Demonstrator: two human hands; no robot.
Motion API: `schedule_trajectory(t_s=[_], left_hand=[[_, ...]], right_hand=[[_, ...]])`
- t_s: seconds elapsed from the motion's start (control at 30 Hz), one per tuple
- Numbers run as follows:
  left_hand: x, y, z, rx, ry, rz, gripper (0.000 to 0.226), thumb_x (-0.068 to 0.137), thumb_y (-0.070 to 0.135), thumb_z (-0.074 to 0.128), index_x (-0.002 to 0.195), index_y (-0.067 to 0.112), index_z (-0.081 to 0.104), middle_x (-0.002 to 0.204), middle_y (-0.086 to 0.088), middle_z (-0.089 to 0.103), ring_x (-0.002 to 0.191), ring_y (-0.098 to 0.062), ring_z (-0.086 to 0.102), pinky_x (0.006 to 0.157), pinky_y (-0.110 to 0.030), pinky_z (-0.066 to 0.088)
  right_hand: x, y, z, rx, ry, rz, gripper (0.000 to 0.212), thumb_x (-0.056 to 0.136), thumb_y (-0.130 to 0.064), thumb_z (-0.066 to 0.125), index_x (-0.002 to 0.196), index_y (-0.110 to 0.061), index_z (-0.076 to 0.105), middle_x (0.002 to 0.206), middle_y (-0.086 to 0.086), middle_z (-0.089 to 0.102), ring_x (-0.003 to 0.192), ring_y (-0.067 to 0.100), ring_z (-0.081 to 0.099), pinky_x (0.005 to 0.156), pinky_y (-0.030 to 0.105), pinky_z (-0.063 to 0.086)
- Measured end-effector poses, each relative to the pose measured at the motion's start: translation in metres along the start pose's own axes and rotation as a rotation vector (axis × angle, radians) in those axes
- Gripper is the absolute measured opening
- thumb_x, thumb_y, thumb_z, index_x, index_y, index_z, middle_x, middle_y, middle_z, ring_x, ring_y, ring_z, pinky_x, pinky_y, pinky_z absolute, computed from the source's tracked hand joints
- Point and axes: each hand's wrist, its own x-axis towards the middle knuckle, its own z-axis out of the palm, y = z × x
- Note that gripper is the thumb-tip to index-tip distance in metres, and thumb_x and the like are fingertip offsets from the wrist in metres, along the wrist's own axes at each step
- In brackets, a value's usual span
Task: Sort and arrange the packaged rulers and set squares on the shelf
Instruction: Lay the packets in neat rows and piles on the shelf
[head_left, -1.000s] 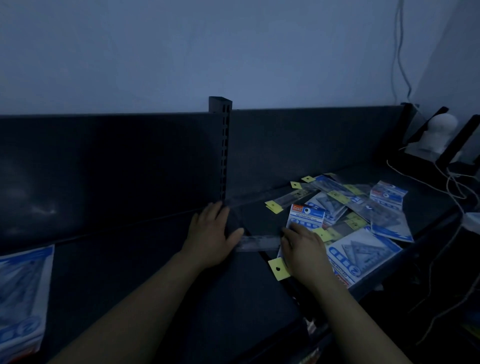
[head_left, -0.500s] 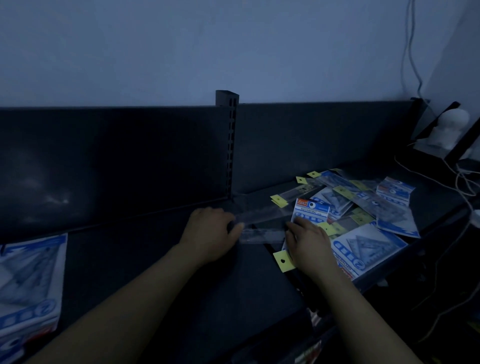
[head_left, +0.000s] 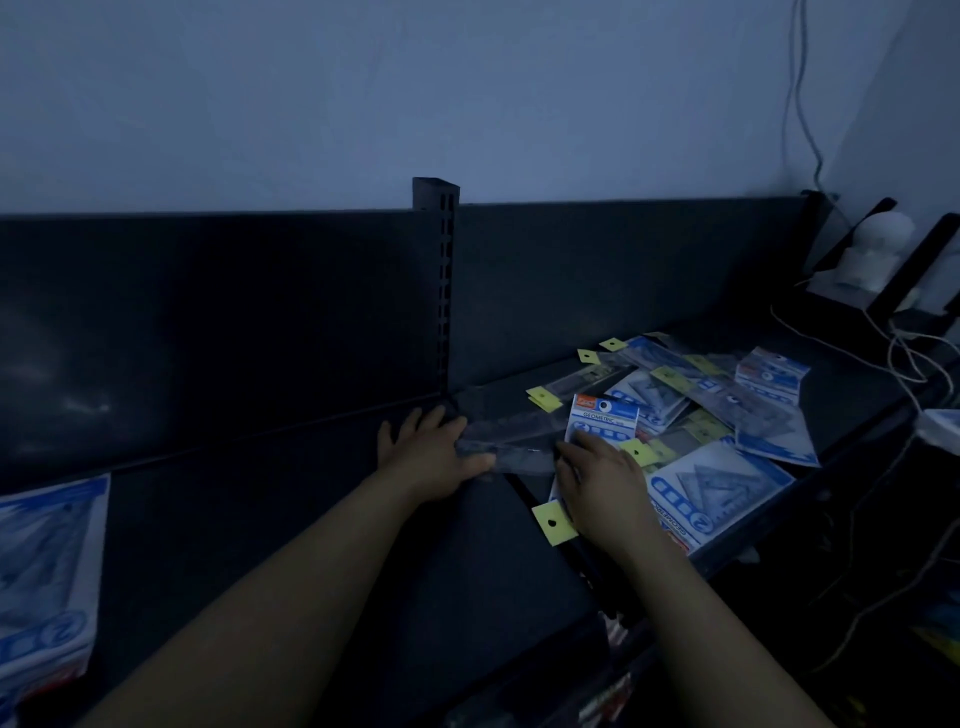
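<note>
We see a dim, dark shelf (head_left: 311, 545) with a slotted upright post (head_left: 439, 280) rising from its back panel. The left hand (head_left: 434, 457) lies palm down near the foot of that post, its fingers spread and its thumb resting on one end of a clear packaged ruler (head_left: 511, 447); the light is too poor for us to tell whether it pinches the ruler or only presses on it. The right hand (head_left: 602, 483) rests flat at the ruler's other end, fingers extended over the near edge of the heap, and we cannot tell whether they hold anything. Just beside its fingertips stands a small blue and white pack (head_left: 602, 423). A yellow hang tag (head_left: 555, 522) pokes out beside the right wrist. To the right, set square packs (head_left: 722, 493) and more rulers with yellow tags lie jumbled and overlapping on the shelf. Well apart at the far left lies another blue pack (head_left: 47, 571). White cables (head_left: 904, 364) trail at the right edge.
</note>
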Motion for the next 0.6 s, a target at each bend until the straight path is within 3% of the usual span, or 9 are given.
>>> schedule_trajectory(t_s=[0.1, 0.2, 0.27, 0.37, 0.47, 0.53, 0.6], left_hand=[[-0.001, -0.005, 0.002, 0.009, 0.029, 0.008, 0.07, 0.092, 0.065, 0.03, 0.152, 0.032, 0.015, 0.162, 0.003, 0.0, 0.148, -0.021, -0.005, 0.117, -0.052, -0.008], [-0.008, -0.013, 0.003, 0.017, 0.04, 0.012, 0.065, 0.095, 0.062, 0.026, 0.152, 0.032, 0.017, 0.161, 0.004, 0.003, 0.148, -0.021, -0.002, 0.117, -0.051, -0.007], [-0.015, -0.02, 0.003, 0.005, 0.081, 0.017, 0.061, 0.096, 0.058, 0.029, 0.151, 0.031, 0.022, 0.161, 0.004, 0.008, 0.148, -0.02, 0.003, 0.117, -0.05, -0.004], [-0.023, -0.031, -0.001, -0.065, 0.154, 0.014, 0.051, 0.097, 0.048, 0.042, 0.143, 0.025, 0.041, 0.156, 0.001, 0.028, 0.143, -0.02, 0.024, 0.119, -0.048, 0.013], [-0.027, -0.035, -0.012, -0.17, 0.213, -0.019, 0.036, 0.087, 0.045, 0.06, 0.111, 0.018, 0.067, 0.122, -0.002, 0.062, 0.113, -0.022, 0.056, 0.097, -0.04, 0.046], [-0.03, -0.029, -0.019, -0.143, 0.186, -0.07, 0.048, 0.075, 0.059, 0.068, 0.103, 0.02, 0.066, 0.108, 0.004, 0.062, 0.105, -0.021, 0.055, 0.091, -0.039, 0.048], [-0.03, -0.022, -0.021, -0.067, 0.158, -0.111, 0.059, 0.069, 0.065, 0.069, 0.107, 0.021, 0.063, 0.114, 0.005, 0.056, 0.109, -0.021, 0.05, 0.092, -0.039, 0.046]], right_hand=[[-0.001, 0.004, -0.005, -0.003, 0.015, 0.048, 0.054, 0.089, -0.034, 0.023, 0.125, -0.017, 0.059, 0.129, 0.002, 0.053, 0.118, 0.024, 0.05, 0.106, 0.045, 0.031], [0.001, 0.01, -0.016, -0.05, -0.014, 0.092, 0.023, 0.091, -0.019, 0.04, 0.101, -0.016, 0.06, 0.109, 0.001, 0.055, 0.111, 0.024, 0.051, 0.104, 0.045, 0.031], [0.002, 0.009, -0.022, -0.075, 0.001, 0.062, 0.021, 0.09, -0.015, 0.043, 0.101, -0.015, 0.061, 0.112, 0.005, 0.057, 0.113, 0.026, 0.05, 0.099, 0.041, 0.032], [0.007, -0.002, -0.024, -0.003, -0.007, -0.072, 0.024, 0.091, -0.021, 0.043, 0.101, -0.016, 0.064, 0.111, 0.001, 0.058, 0.113, 0.023, 0.049, 0.097, 0.041, 0.033], [0.009, -0.017, -0.024, 0.053, -0.177, -0.176, 0.019, 0.09, -0.02, 0.053, 0.103, -0.017, 0.067, 0.115, 0.0, 0.06, 0.113, 0.02, 0.051, 0.097, 0.036, 0.036], [0.01, -0.023, -0.026, 0.135, -0.209, -0.135, 0.023, 0.09, -0.019, 0.057, 0.11, -0.017, 0.068, 0.121, 0.001, 0.06, 0.11, 0.02, 0.055, 0.091, 0.031, 0.042], [0.012, -0.029, -0.029, 0.202, -0.179, -0.081, 0.021, 0.09, -0.018, 0.06, 0.108, -0.015, 0.07, 0.117, 0.002, 0.063, 0.103, 0.018, 0.059, 0.083, 0.026, 0.044]])
